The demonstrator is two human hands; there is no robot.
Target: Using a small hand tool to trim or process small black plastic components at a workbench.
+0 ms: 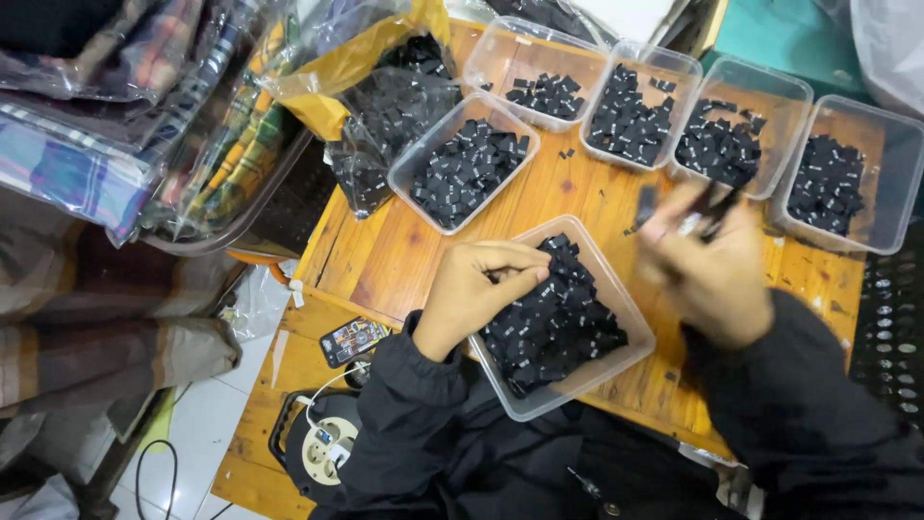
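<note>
Resting over near clear plastic tub [527, 400] heaped with small black fabric labels [553, 323]: left hand [472, 294], fingers curled, tips pinching into heap at tub's left rim. Raised above orange wooden table [385, 260], blurred: right hand [707, 265], fingers closed round few black labels, grip detail hard to tell. Behind, row of five similar clear tubs [751, 82] holding sorted labels. Left, bagged plaid cloth [115, 116]. Below table edge, phone [352, 340].

The bench [404, 250] is made of varnished, knotty wood with a soft sheen. The tubs [630, 332] are formed of clear, smooth plastic, and matt black woven cloth labels [553, 323] are heaped inside. At ten o'clock, checked cloth is wrapped in glossy plastic film [144, 116].
</note>
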